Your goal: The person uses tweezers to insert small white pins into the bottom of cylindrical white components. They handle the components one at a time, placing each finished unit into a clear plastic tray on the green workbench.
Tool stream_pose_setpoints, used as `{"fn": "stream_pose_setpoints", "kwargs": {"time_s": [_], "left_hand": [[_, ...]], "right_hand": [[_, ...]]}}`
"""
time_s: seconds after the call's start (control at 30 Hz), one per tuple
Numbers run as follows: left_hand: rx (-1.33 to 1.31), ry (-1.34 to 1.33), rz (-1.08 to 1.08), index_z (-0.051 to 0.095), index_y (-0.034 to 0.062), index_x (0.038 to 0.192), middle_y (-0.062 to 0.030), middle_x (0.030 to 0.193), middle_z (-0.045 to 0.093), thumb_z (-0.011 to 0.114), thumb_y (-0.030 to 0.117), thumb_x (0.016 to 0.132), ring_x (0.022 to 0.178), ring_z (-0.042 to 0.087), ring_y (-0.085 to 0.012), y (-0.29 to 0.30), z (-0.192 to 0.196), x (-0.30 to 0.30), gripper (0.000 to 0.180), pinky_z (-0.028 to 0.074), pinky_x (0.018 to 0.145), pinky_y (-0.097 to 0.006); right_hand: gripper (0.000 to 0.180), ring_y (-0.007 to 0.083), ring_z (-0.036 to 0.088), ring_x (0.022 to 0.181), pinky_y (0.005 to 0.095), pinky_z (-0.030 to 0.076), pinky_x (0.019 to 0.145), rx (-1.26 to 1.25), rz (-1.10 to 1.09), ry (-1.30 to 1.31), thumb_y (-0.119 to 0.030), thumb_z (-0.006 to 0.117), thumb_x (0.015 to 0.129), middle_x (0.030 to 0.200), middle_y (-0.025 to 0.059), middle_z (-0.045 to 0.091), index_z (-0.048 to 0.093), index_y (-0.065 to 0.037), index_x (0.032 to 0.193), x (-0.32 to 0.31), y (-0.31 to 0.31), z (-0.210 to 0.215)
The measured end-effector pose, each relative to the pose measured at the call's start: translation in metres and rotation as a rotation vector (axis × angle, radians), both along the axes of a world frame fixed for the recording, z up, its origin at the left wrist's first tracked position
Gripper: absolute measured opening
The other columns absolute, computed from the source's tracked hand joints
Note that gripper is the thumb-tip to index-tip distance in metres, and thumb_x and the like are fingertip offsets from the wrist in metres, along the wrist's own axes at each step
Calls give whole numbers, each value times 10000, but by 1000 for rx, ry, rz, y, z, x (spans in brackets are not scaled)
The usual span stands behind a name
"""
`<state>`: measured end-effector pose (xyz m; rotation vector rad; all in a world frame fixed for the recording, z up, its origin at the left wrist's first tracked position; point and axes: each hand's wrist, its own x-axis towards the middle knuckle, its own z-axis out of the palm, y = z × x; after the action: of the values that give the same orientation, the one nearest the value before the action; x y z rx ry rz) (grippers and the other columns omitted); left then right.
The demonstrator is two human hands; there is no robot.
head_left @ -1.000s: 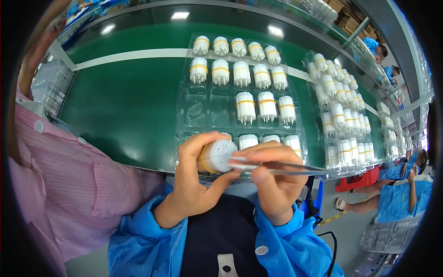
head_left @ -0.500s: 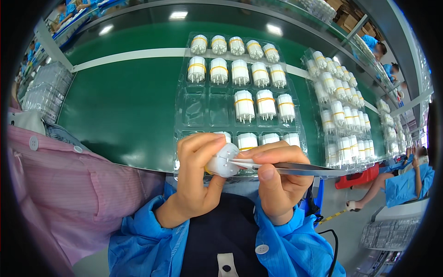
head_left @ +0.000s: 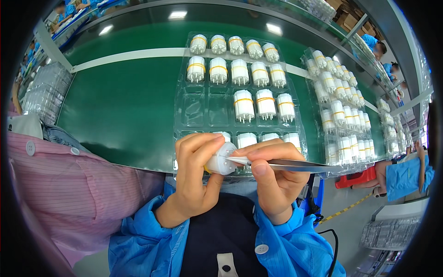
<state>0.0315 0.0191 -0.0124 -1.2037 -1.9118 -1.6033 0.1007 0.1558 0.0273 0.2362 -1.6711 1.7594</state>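
My left hand [head_left: 191, 171] is closed round a white cylindrical part [head_left: 220, 162], tilted so its pinned end faces right; a bit of its yellow band shows below. Between the thumb and fingers of my right hand [head_left: 279, 173] is a pair of metal tweezers [head_left: 300, 165] with white tips. Those tips meet at the pinned end, among the pins; whether they grip anything I cannot make out. Both hands are over the near edge of a clear plastic tray [head_left: 194, 108], whose rows hold similar white parts [head_left: 243, 106] with yellow bands, pins toward me. Two pockets in the third row are vacant.
A second filled tray [head_left: 344, 117] stands to the right on the green work surface [head_left: 124, 106]. Stacked clear trays [head_left: 48, 90] are at the far left. A person in pink stripes [head_left: 78, 184] is close on my left. A red stool [head_left: 355, 177] stands at right.
The tweezers' tips and the white part have shifted slightly left; the tips now lie closer together. In the background at right, a person in blue has changed posture.
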Motion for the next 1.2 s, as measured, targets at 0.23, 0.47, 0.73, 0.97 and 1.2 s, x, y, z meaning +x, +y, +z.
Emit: {"fn": "stream_pose_setpoints", "kwargs": {"time_s": [0.23,0.47,0.73,0.97,1.2], "left_hand": [[-10,11,-13,539,-25,1247,-204,1186,550,669,-112,649,1037,526,-361,-1,1,-1,618,433,901,-431],[-57,47,-25,547,-25,1258,-199,1195,550,672,-114,623,1034,525,-361,-3,4,-5,654,435,898,-427],[-107,-71,-145,545,-34,1271,-203,1203,549,687,-61,686,1057,538,-348,-12,11,-7,603,444,913,-409],[7,-393,-390,523,-53,1292,-208,1225,536,680,30,822,1115,545,-317,-18,12,-5,503,443,952,-377],[16,-404,-415,512,-58,1302,-204,1229,525,675,68,845,1123,543,-309,-18,10,-6,501,440,953,-372]], "right_hand": [[104,237,688,864,316,550,764,-44,32,20,46,654,866,936,213,707,658,87,961,-1,2,-4],[108,251,703,803,317,560,713,172,-31,12,36,678,835,891,193,718,673,69,938,-4,6,1],[142,272,707,802,332,565,714,193,1,10,21,711,786,887,179,722,693,41,925,-5,16,7],[166,267,706,804,328,564,706,187,66,40,6,734,765,892,183,719,700,27,926,-7,20,8],[176,269,708,785,331,563,690,333,74,114,-3,747,753,899,162,724,708,18,923,-12,26,9]]}}
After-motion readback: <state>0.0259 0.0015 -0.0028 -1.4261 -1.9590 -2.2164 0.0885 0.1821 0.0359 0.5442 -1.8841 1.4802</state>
